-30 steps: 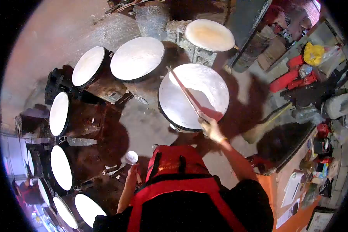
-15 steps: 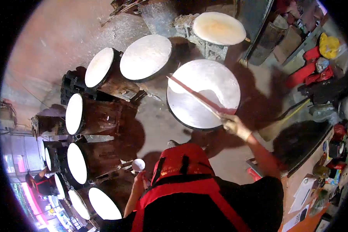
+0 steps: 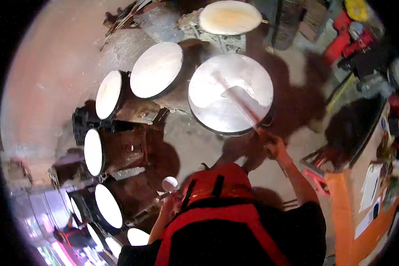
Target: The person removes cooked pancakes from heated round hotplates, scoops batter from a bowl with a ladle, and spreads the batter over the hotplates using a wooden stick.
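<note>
My right hand (image 3: 274,145) is gripping the stick (image 3: 247,111), now blurring over the griddle (image 3: 219,119); its far end is showing inside the left edge, no longer upon it. My left hand (image 3: 167,204) is holding a ladle (image 3: 170,183).

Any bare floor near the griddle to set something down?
Bare: grey floor between the large round white-and-grey griddle and the brown stands on the left; smaller patch between the red cloth apron and right forearm. Crowded: that stand row, topped with white discs, and the littered orange-sided bench.
</note>
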The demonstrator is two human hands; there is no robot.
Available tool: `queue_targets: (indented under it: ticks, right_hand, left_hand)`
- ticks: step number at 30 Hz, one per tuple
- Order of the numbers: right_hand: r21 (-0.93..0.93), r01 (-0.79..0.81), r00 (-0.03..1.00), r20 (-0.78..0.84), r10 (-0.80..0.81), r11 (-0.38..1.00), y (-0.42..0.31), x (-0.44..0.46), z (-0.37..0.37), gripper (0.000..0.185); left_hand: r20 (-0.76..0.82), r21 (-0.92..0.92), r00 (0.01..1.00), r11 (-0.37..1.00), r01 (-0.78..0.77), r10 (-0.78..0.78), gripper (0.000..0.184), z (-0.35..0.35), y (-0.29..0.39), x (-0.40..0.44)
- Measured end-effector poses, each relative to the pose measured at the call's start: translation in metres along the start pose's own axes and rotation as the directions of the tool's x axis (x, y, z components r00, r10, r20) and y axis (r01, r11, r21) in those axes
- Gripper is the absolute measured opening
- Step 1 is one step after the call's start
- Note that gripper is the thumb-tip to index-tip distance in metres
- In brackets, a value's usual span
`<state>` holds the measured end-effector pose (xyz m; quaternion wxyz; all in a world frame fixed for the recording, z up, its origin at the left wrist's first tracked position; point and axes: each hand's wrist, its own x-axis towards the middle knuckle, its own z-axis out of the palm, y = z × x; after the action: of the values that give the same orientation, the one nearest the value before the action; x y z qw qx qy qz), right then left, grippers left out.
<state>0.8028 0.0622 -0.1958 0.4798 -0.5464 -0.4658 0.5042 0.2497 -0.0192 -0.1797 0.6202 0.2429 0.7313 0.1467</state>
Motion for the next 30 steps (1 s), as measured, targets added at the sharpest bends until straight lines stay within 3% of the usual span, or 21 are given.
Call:
queue_targets:
  ticks: [2, 4, 6, 9, 10, 13, 15, 17, 18, 19, 20, 21, 23, 25, 27, 28, 29, 30]
  right_hand:
    - [0.134, -0.062, 0.93, -0.353, 0.107, 0.989, -0.008, 0.007, 0.038, 0.044]
    - [0.106, -0.073, 0.871, -0.478, 0.115, 0.992, 0.011, 0.01, 0.062, 0.041]
    - [-0.06, -0.093, 0.92, -0.387, 0.063, 0.994, 0.041, 0.008, 0.092, 0.038]
    - [-0.166, -0.158, 0.966, -0.23, 0.118, 0.973, -0.001, -0.033, 0.14, 0.043]
    - [-0.172, -0.169, 0.971, -0.197, 0.134, 0.971, -0.017, -0.049, 0.156, 0.046]
    - [-0.61, -0.35, 0.926, -0.341, 0.163, 0.711, -0.055, -0.094, 0.207, 0.045]
    - [-0.331, -0.168, 0.83, -0.556, -0.048, 0.929, -0.037, -0.083, 0.255, 0.047]
    - [-0.139, 0.094, 0.663, -0.73, -0.167, 0.986, -0.016, -0.04, 0.308, 0.048]
    - [-0.084, 0.217, 0.581, -0.79, -0.198, 0.972, -0.003, -0.006, 0.336, 0.049]
    - [-0.119, 0.124, 0.656, -0.735, -0.171, 0.985, -0.001, 0.036, 0.349, 0.044]
    - [-0.17, 0.037, 0.725, -0.674, -0.144, 0.985, 0.001, 0.078, 0.363, 0.04]
    - [-0.135, 0.091, 0.686, -0.71, -0.161, 0.987, 0.01, 0.127, 0.377, 0.041]
    - [-0.082, 0.208, 0.603, -0.774, -0.194, 0.975, 0.026, 0.223, 0.406, 0.044]
    - [0.032, 0.119, 0.63, -0.775, -0.05, 0.992, -0.009, 0.277, 0.408, 0.045]
    - [0.096, 0.086, 0.624, -0.781, 0.022, 0.992, 0.009, 0.318, 0.416, 0.044]
    - [0.165, 0.164, 0.604, -0.797, 0.033, 0.973, 0.044, 0.337, 0.422, 0.043]
    - [0.294, 0.384, 0.561, -0.827, 0.031, 0.875, 0.097, 0.355, 0.43, 0.042]
    - [0.383, 0.598, 0.509, -0.86, 0.035, 0.704, 0.159, 0.367, 0.439, 0.041]
  left_hand:
    - [-0.039, -0.005, 0.998, 0.999, 0.051, -0.051, 0.025, -0.017, 0.013, 0.03]
    - [-0.006, 0.004, 1.0, 1.0, 0.028, -0.028, 0.022, -0.052, -0.001, 0.103]
    - [0.123, 0.17, 0.948, 0.935, -0.31, 0.292, 0.02, -0.08, 0.008, 0.147]
    - [0.114, 0.02, 0.993, 1.0, -0.019, 0.016, 0.02, -0.087, 0.069, 0.164]
    - [0.14, 0.022, 0.99, 0.999, -0.031, 0.027, 0.019, -0.094, 0.082, 0.173]
    - [0.121, 0.009, 0.988, 0.995, -0.096, 0.094, 0.015, -0.125, 0.084, 0.206]
    - [0.053, 0.038, 0.989, 0.989, -0.144, 0.141, 0.016, -0.137, 0.091, 0.2]
    - [0.22, 0.209, 0.92, 0.906, -0.369, 0.324, 0.019, -0.174, 0.077, 0.213]
    - [0.217, 0.198, 0.916, 0.903, -0.381, 0.339, 0.021, -0.187, 0.066, 0.21]
    - [0.213, 0.186, 0.911, 0.9, -0.393, 0.354, 0.023, -0.2, 0.055, 0.206]
    - [0.123, 0.087, 0.946, 0.946, -0.311, 0.3, 0.025, -0.203, 0.053, 0.184]
    - [0.037, -0.021, 0.973, 0.973, -0.229, 0.23, 0.026, -0.208, 0.046, 0.169]
    - [0.017, 0.101, 0.941, 0.936, -0.337, 0.337, 0.03, -0.225, 0.019, 0.159]
    - [-0.034, 0.007, 0.963, 0.964, -0.267, 0.267, 0.032, -0.226, 0.019, 0.121]
    - [-0.026, 0.172, 0.945, 0.933, -0.316, 0.325, 0.034, -0.238, 0.004, 0.118]
    - [-0.021, 0.253, 0.935, 0.907, -0.338, 0.354, 0.035, -0.245, -0.003, 0.116]
    - [0.008, 0.256, 0.966, 0.933, -0.251, 0.258, 0.036, -0.262, -0.019, 0.127]
    - [0.014, 0.34, 0.888, 0.833, -0.437, 0.46, 0.035, -0.273, -0.041, 0.143]
